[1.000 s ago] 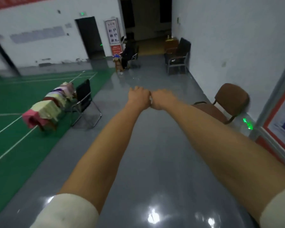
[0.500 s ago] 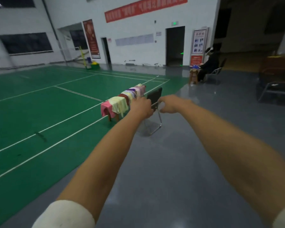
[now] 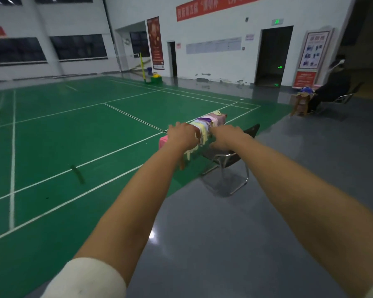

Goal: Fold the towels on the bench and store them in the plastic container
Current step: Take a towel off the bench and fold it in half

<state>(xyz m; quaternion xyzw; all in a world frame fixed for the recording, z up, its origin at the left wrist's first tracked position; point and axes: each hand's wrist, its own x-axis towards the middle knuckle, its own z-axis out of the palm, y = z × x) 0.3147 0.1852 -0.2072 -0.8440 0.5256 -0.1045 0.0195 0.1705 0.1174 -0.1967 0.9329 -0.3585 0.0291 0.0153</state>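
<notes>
view has swung from grey floor to towels (image 3: pixel 205 125) draped along bench (image 3: pixel 182 164) at court edge; left hand (image 3: pixel 181 135) and right hand (image 3: pixel 223 136) now parted, outstretched, fingers loosely curled, empty; folding not begun

- A black chair (image 3: pixel 235 155) on a metal frame stands right of centre, on grey floor (image 3: pixel 224 244).
- A green court (image 3: pixel 63 136) with white lines fills the left.
- A seated person (image 3: pixel 329 89) is at the right edge, beside a small stool (image 3: pixel 300 104).
- A red banner (image 3: pixel 213 6) hangs top centre, above a dark doorway (image 3: pixel 271 54).
</notes>
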